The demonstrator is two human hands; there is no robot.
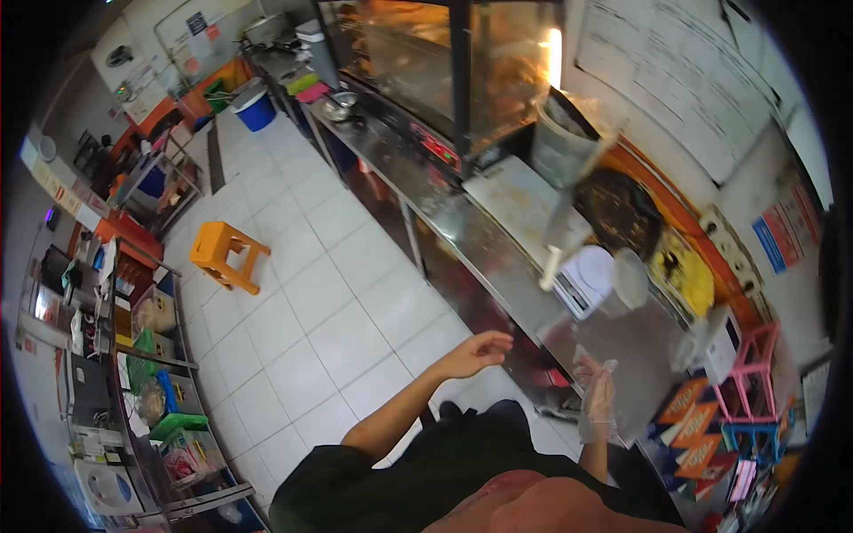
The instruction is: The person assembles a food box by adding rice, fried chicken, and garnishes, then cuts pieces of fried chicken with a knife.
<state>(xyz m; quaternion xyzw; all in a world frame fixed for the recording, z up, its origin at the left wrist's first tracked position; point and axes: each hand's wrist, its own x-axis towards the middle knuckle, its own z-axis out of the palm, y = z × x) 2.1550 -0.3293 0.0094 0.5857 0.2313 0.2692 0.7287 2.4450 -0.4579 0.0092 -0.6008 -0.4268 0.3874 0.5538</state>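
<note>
My left hand (478, 354) is bare and held over the tiled floor in front of the counter, its fingers loosely bent and apart, with nothing in it. A clear plastic glove covers my right hand (597, 391), which hovers at the front edge of the steel counter (635, 355), fingers apart and no object visible in it. Beyond it on the counter are a white scale (584, 281), a clear plastic tub (626, 282) and a white cutting board (515, 206). A knife with a pale handle (551, 266) lies at the board's near end.
A glass heated cabinet (400, 62) stands behind the counter, near a clear bucket (564, 138) and a dark round pan (619, 211). Pink racks (746, 377) and printed boxes (691, 417) are at right. An orange stool (227, 255) stands on the floor; shelves line the left.
</note>
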